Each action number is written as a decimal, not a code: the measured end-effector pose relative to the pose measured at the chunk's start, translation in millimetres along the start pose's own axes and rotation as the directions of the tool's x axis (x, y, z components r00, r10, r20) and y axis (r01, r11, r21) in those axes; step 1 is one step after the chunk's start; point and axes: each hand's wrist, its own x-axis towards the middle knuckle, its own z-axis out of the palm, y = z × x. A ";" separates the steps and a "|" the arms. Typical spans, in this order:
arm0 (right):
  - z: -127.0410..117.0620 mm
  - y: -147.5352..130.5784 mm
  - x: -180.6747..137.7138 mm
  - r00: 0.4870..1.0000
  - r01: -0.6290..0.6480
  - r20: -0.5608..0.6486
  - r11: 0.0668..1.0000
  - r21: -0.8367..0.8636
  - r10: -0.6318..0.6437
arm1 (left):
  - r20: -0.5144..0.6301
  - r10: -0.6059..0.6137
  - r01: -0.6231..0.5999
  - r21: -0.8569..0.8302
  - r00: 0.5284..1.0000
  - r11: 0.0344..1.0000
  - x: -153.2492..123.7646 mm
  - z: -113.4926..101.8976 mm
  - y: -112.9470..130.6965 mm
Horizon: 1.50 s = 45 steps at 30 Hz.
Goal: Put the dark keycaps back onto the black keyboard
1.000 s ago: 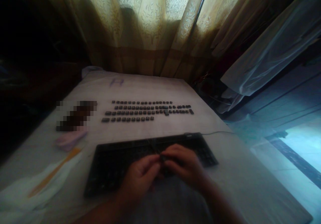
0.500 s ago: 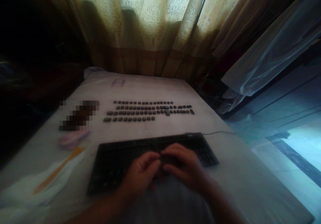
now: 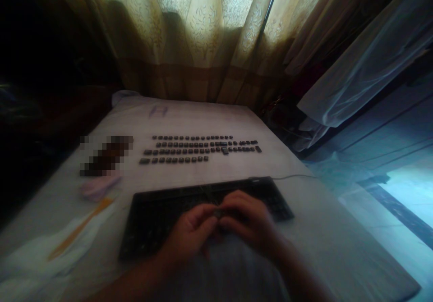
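Note:
A small dark keycap (image 3: 218, 213) is pinched between the fingertips of both hands, above the front of a black keyboard (image 3: 152, 214). My left hand (image 3: 191, 230) is closed, its thumb and forefinger at the keycap's left side. From the right my right hand (image 3: 248, 216) meets it, also closed, thumb and forefinger pressed on the keycap. A thin line, perhaps a slender tool, sticks up from between the hands; I cannot make out what it is. Blur and the hands hide much of the keyboard's middle. Behind it, loose dark keycaps (image 3: 181, 151) lie in several rows on the white sheet.
An orange-brown flat stick (image 3: 81, 230) rests on crumpled white plastic (image 3: 30, 257) at the left. Behind are a pink cloth (image 3: 99, 187) and a pixelated dark object (image 3: 108, 155). The keyboard's cable (image 3: 294, 176) runs right. A patterned curtain (image 3: 203, 36) hangs at the back.
The fingertips have shifted slightly, and the keycap between them shows more clearly. The thin line above the hands looks fainter. The rows and the keyboard have not moved on the sheet.

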 end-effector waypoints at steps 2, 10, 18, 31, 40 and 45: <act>-2.1 -0.5 0.7 1.000 0.005 0.030 1.000 0.024 -0.005 | 0.021 0.007 -0.007 0.015 1.000 1.000 -0.4 -1.2 0.5; -11.8 -1.0 7.2 0.974 -0.017 0.228 0.990 0.137 -0.015 | 0.120 0.052 -0.060 0.066 0.991 0.996 -1.8 -4.3 5.0; -7.4 -6.1 10.3 0.988 -0.044 0.153 0.986 0.159 0.019 | 0.135 0.046 -0.051 0.029 0.990 0.998 -2.2 -3.4 4.1; -4.2 -4.9 12.3 0.992 -0.025 0.129 0.995 0.097 0.012 | 0.121 0.011 -0.013 0.016 0.993 1.000 0.4 -0.8 4.5; -12.5 42.5 57.3 0.972 -0.223 0.044 0.966 -0.132 0.230 | 0.079 0.288 -0.278 0.586 0.954 0.761 4.2 -31.5 19.6; 0.6 76.5 98.3 0.882 -0.405 0.080 0.835 -0.374 0.464 | 0.033 0.503 -0.221 0.922 0.864 0.319 9.0 -75.9 54.0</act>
